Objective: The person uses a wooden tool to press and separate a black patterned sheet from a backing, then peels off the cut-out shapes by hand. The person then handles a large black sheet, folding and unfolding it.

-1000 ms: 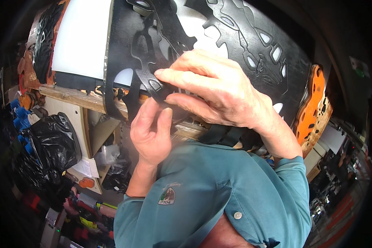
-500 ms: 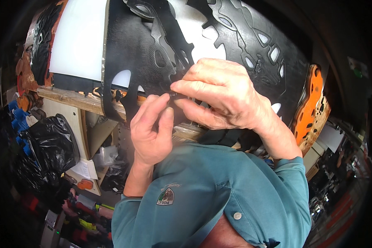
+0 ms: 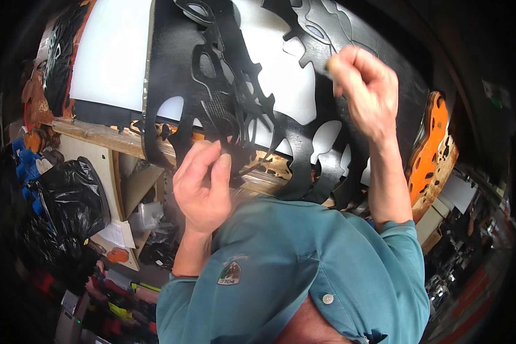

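The left hand (image 3: 203,186) pinches a thin strip of the black cut-out rubber sheet (image 3: 172,80) between thumb and fingers at the wooden bench edge (image 3: 97,135). The right hand (image 3: 364,94) is closed in a fist above the sheet, gripping something small that is mostly hidden. The sheet lies over a white cutting board (image 3: 112,57). A teal shirt (image 3: 304,269) blocks the bench's near side; an orange perforated sheet (image 3: 430,143) is partly cut off.

A cluttered workshop: a wooden desk (image 3: 97,135) carries a white cutting board (image 3: 112,57) under black sheet material (image 3: 172,74) cut full of shaped holes, more punched orange sheets (image 3: 427,146) lean at three o'clock, and black bags (image 3: 71,198) pile at eight o'clock
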### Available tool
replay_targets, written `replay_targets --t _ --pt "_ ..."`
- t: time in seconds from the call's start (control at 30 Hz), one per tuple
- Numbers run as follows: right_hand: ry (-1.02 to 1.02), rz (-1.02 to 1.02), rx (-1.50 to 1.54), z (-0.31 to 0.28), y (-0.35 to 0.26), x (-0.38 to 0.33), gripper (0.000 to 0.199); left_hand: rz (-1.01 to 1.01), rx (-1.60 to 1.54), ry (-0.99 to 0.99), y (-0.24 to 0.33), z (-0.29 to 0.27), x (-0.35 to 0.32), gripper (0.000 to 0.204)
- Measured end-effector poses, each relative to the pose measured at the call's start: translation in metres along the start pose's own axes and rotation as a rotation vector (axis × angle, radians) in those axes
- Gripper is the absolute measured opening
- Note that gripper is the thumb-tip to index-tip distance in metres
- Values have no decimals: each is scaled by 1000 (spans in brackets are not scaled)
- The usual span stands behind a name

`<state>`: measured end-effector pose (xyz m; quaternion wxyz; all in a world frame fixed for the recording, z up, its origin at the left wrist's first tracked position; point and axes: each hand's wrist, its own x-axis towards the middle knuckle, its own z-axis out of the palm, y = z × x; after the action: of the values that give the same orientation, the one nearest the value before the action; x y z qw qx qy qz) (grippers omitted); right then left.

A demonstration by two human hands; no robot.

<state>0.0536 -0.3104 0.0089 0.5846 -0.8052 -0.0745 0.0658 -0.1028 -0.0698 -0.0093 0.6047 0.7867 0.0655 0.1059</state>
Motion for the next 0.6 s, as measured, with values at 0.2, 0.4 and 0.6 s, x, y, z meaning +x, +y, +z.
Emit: replay_targets --t 0.2,0.4,0.6 --pt "-423 -490 -299 19 -13 -47 51 -30 -51 -31 2 9 6 22" --pt "-223 -500 -309 53 -13 -58 72 141 -18 -154 18 22 29 18" --pt "-69 -681 -147 44 -3 -44 32 167 86 88 -7 -17 138 30"
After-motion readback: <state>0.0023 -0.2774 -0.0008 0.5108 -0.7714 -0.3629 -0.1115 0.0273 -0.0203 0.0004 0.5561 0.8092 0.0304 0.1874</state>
